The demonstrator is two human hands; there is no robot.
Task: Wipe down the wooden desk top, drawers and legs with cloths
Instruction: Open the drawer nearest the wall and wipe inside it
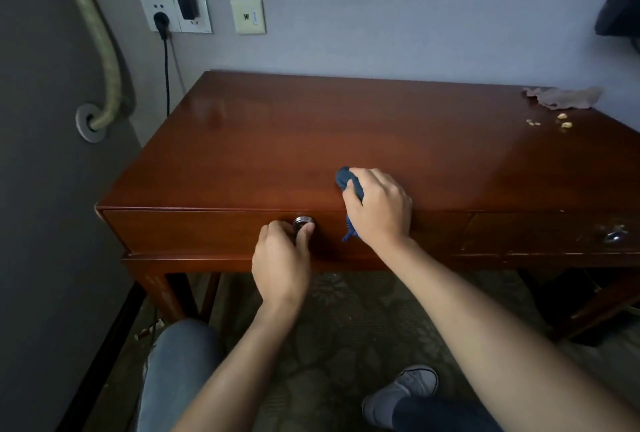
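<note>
Left hand (281,255) pinching drawer knob (303,222), right hand (379,208) gripping blue cloth (347,181)

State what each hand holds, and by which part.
The left hand pinches the drawer knob at its rim. The right hand grips the bunched middle of the blue cloth.

- The desk (277,140) is set against the wall, with wall sockets (176,15) behind its left end.
- A cloth (348,182) is held at the front edge by the right hand (377,209).
- The left drawer's knob (303,222) is pinched by the left hand (280,258).
- A second cloth (564,97) lies at the far right, crumbs (554,123) just before it.
</note>
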